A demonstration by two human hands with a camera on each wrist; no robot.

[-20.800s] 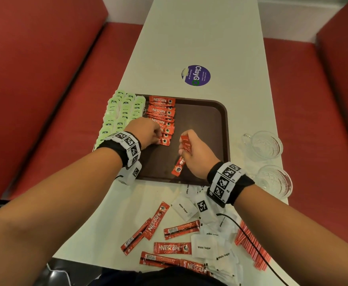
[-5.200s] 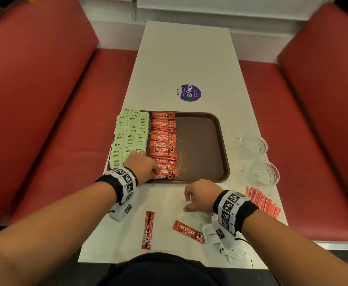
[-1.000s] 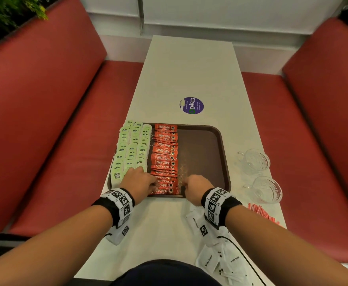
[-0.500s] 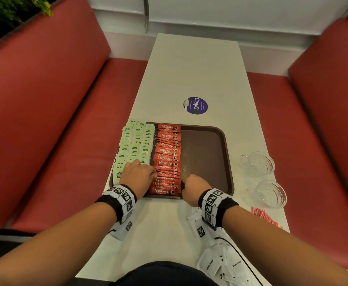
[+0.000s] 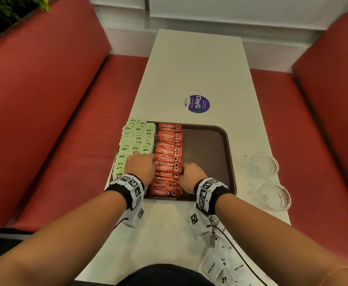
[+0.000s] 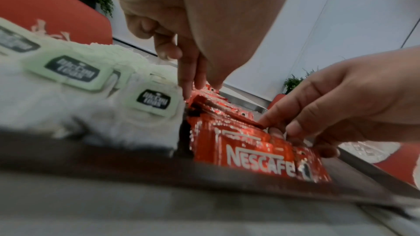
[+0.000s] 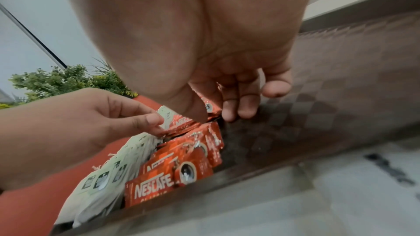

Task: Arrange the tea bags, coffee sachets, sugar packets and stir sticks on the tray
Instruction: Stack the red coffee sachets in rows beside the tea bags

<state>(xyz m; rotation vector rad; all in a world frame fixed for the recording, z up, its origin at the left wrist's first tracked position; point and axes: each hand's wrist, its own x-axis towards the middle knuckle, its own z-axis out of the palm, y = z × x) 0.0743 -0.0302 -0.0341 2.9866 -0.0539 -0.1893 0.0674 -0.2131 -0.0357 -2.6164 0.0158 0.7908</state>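
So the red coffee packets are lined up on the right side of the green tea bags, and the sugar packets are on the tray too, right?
Not quite. The sugar packets aren't on the tray; the head view shows them on the table near the person. The coffee packets do sit right of the tea bags.

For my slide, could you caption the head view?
Both hands straighten coffee sachets beside tea bags on the tray.

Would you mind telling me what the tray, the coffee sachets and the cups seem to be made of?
Tray: likely moulded plastic, brown, with a textured matte floor. Coffee sachets: glossy foil-like film, showing crinkles and glints. Cups: clear cut-pattern glass, possibly plastic.
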